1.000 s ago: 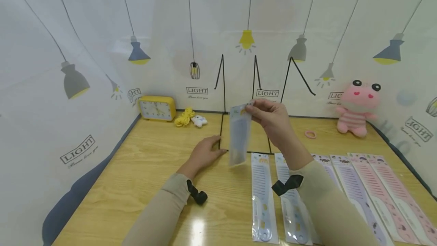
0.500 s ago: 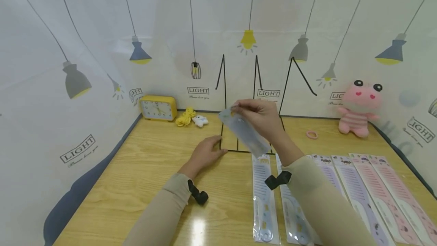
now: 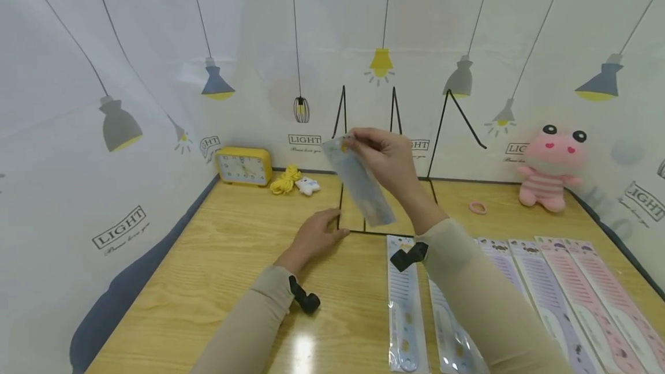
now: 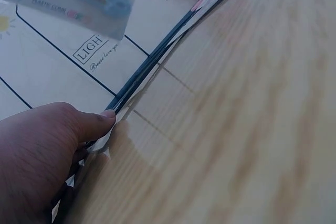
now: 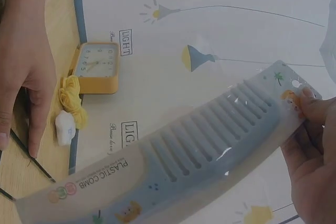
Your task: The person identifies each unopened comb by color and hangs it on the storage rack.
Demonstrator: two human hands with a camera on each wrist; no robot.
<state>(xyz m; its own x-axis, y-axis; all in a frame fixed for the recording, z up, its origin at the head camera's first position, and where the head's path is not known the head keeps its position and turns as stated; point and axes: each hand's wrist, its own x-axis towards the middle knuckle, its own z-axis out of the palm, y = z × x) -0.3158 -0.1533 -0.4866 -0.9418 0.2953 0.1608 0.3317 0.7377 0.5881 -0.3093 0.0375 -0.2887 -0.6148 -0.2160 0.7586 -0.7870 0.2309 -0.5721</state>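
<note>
My right hand (image 3: 387, 160) holds up a packaged blue plastic comb (image 3: 361, 186), its thumb and fingers pinching the top corner. The comb hangs tilted above the black wire rack (image 3: 358, 231), its lower end towards the right. In the right wrist view the thumb lies by the hole in the package. My left hand (image 3: 312, 238) rests at the rack's front left corner, thumb and forefinger spread and fairly straight. The left wrist view shows that thumb (image 4: 97, 124) against the dark wire; the other fingers are mostly hidden there.
Packaged blue combs (image 3: 407, 305), purple combs (image 3: 545, 299) and pink combs (image 3: 584, 287) lie in a row at the right. At the back stand a yellow clock (image 3: 243, 166), yellow cord (image 3: 286, 180), a small white figure (image 3: 307, 186), a pink ring (image 3: 477, 208) and a pink plush (image 3: 548, 172).
My right hand has moved left and up a little, and the comb has swung from near upright to tilted. The left hand keeps its place at the rack.
</note>
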